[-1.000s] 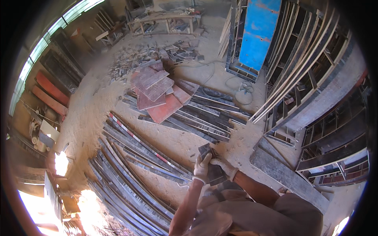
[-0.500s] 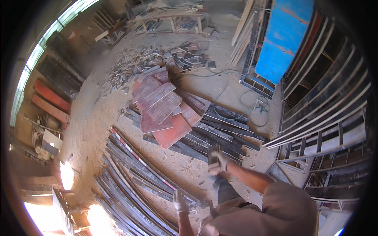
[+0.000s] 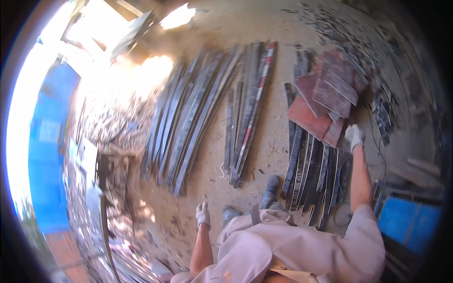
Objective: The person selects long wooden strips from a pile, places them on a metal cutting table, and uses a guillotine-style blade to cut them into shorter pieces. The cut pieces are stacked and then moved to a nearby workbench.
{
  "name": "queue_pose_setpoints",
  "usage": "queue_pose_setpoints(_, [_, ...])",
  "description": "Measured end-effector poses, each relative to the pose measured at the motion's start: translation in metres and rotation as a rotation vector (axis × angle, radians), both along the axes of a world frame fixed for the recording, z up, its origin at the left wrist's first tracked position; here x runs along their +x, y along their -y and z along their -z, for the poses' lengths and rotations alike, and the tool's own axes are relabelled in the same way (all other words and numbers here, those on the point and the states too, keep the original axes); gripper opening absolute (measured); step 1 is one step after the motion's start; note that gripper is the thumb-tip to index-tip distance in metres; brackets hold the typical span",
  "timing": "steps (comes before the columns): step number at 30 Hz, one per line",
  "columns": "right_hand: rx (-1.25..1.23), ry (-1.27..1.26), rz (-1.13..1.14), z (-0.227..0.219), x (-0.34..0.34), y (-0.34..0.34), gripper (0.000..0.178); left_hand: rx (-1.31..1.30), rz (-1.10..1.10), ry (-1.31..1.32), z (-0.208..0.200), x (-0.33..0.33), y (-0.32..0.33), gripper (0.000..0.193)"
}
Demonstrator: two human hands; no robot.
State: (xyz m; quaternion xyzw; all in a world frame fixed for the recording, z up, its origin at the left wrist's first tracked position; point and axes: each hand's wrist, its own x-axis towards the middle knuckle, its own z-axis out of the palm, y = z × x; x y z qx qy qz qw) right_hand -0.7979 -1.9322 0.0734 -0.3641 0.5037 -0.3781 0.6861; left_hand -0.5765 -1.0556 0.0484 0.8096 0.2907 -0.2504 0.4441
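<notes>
My left hand (image 3: 203,214), in a pale work glove, hangs out over the dusty floor with its fingers loosely apart and nothing in it. My right hand (image 3: 354,137), gloved too, is stretched out to the right, its fingers somewhat blurred but apart, with no object visible in it. Just beyond it lies a heap of reddish-brown boards (image 3: 336,87), with a brighter red board (image 3: 309,118) on the near side. Whether the right hand touches the boards I cannot tell. Long dark strips (image 3: 314,162) lie partly beneath the heap.
Long dark strips (image 3: 193,122) lie in a row left of centre. A narrower bundle (image 3: 247,118) includes a red-and-white strip. Scattered small offcuts (image 3: 339,28) cover the floor at the far right. A blue panel (image 3: 408,224) stands at the lower right, and metal clutter (image 3: 101,203) lines the left.
My view has swung left, so the boards now appear farther right. My right hand has come up from beside my leg; the short dark piece it held no longer shows in it.
</notes>
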Motion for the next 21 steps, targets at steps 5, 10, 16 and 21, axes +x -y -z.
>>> queue_pose_setpoints(5, [0.296, -0.501, -0.647, 0.061, 0.135, -0.373, 0.012, 0.271, -0.270, -0.123, 0.042, -0.169, -0.106, 0.068])
queue_pose_setpoints(10, [0.164, -0.365, -1.054, 0.066, 0.175, -0.536, 0.037, 0.203, -0.296, -0.213, 0.059, -0.241, -0.141, 0.065])
queue_pose_setpoints(16, [0.014, -0.718, -1.353, 0.066, 0.208, -0.610, 0.030, -0.128, -1.062, 0.010, 0.042, -0.273, -0.251, 0.047])
queue_pose_setpoints(21, [-0.149, -1.124, -1.552, 0.069, 0.209, -0.629, 0.020, 0.028, -1.482, 0.649, -0.054, -0.296, -0.345, 0.032])
